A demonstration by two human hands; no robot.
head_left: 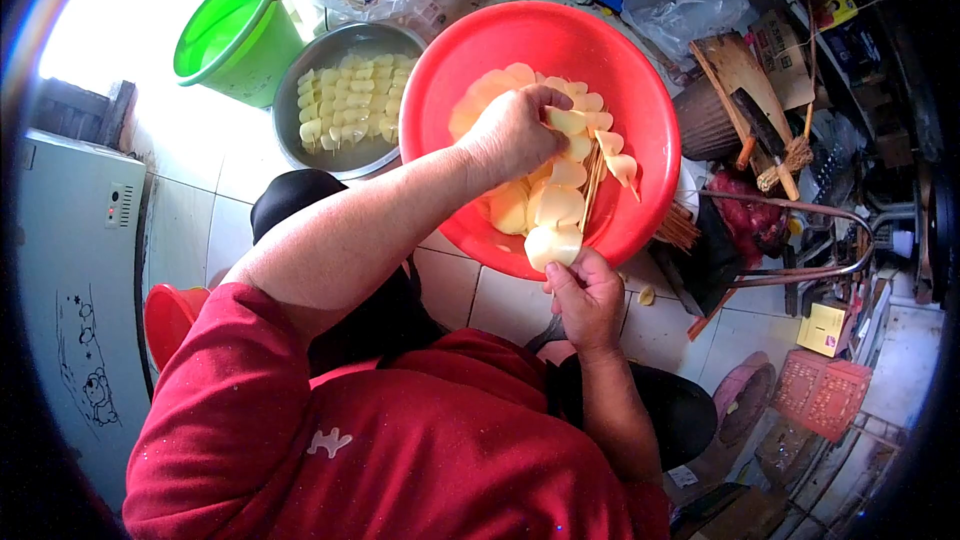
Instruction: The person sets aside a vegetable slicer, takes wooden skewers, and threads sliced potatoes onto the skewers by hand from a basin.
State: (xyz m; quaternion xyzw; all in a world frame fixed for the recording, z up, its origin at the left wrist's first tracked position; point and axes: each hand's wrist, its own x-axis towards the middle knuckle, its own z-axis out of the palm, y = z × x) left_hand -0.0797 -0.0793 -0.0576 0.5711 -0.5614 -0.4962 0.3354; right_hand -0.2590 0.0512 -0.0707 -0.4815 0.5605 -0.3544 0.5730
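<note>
Over a red basin (420, 100), a skewer of pale yellow potato slices (560, 205) runs between my two hands. My left hand (515, 135) is closed at its upper end, fingers pinching a slice there. Below, near the basin's front rim, my right hand (590, 302) pinches the lower end by the largest slice. Loose potato slices (507, 208) lie in the basin under my left hand. Thin bamboo sticks (594, 188) lean beside the slices, and a short threaded piece (620, 166) rests to their right. The skewer's own stick is mostly hidden by the slices.
A steel bowl (290, 135) holding rows of threaded slices stands left of the basin, with a green bucket (235, 40) behind it. Plastic bags (685, 0) lie at the back. To the right are a knife (760, 122), a wooden board (738, 80) and a metal frame (860, 240).
</note>
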